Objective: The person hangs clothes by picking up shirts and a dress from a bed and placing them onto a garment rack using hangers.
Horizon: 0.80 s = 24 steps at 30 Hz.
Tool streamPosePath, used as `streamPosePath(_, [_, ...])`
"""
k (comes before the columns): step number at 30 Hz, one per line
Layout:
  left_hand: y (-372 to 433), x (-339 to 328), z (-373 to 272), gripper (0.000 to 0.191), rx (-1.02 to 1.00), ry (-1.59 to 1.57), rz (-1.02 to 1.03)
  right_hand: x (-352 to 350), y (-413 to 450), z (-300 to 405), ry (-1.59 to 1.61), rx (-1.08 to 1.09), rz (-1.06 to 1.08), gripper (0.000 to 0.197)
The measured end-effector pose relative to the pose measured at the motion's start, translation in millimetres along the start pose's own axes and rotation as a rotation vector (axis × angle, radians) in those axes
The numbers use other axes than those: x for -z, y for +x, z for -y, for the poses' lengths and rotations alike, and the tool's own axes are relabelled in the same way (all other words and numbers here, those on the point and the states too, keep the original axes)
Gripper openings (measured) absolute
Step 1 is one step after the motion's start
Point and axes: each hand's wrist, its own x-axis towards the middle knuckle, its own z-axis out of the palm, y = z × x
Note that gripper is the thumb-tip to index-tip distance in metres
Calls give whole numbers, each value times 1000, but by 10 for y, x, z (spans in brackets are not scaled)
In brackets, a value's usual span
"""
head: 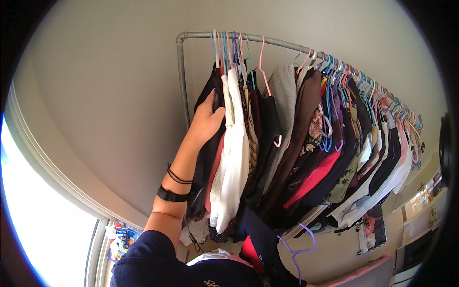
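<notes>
My left hand (207,120) reaches up to the left end of the clothes rack and grips a black garment (217,94) near its shoulder. Its fingers are partly hidden by the cloth. Just right of the hand hangs a white long-sleeved garment (235,154), with a reddish one (216,175) partly behind it. My right hand is out of view. Low in front of my body, a purple plastic hanger (294,252) sticks out of a dark garment (275,263); what supports it cannot be seen.
A grey metal pipe rail (276,40) runs rightward, packed with clothes on coloured hangers. A bright window (43,215) is at lower left, beside colourful packages (123,238). A grey panel with a pink edge (362,272) stands at lower right.
</notes>
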Motion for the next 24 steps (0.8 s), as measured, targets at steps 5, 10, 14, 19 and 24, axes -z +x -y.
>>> streamPosePath(5, [-78,-413,-202,67,-42,95,24,-154,91,491,-2,-47,-63,44])
streamPosePath(10, [-90,-747,-138,75,-109,-12,49,-432,402,825,-221,250,152,37])
streamPosePath(14, [-51,-548,2,99,-177,-104,251,-526,582,958,-483,672,219,29])
streamPosePath(19, [-56,-192,8,113,-65,-68,505,-811,965,1243,-272,571,554,32])
streamPosePath(24, [-225,189,-112,103,-21,-35,529,-1128,1203,1369,-448,247,648,34])
